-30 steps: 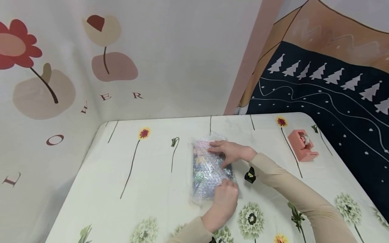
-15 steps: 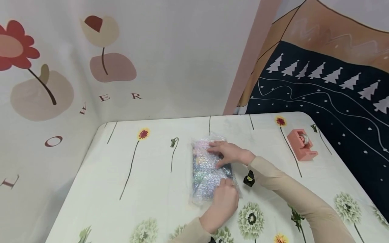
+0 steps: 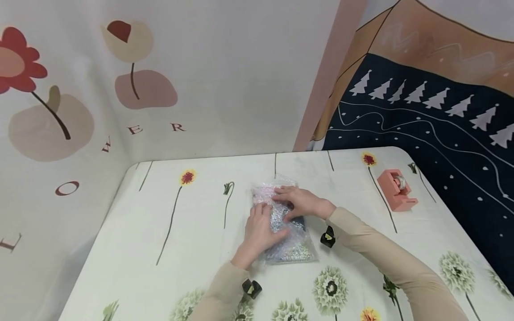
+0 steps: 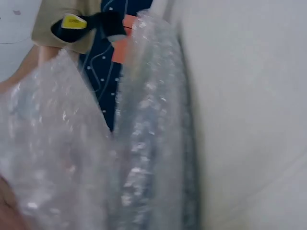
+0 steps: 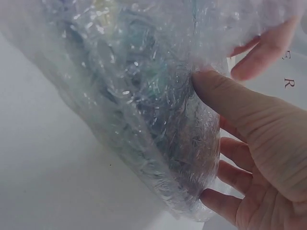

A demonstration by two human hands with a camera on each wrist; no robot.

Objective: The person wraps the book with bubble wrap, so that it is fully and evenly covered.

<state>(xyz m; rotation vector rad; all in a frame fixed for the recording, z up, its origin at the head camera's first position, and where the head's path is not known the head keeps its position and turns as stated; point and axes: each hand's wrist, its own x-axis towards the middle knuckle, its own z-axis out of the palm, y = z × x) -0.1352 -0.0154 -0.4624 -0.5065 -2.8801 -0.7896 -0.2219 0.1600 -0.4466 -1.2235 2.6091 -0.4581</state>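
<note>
Here, the bubble-wrapped packet (image 3: pixel 296 244) is overlapped at its long sides by the left hand (image 3: pixel 259 229) and right hand (image 3: pixel 301 201), grips unclenched.

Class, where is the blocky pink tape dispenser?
In the head view, the dispenser sits at right on the white floral tabletop, beyond the beige right sleeve.

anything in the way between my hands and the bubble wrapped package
Nothing visible: the left hand and right hand both already touch the package. The tape dispenser stands off to the right, not between them.
</note>
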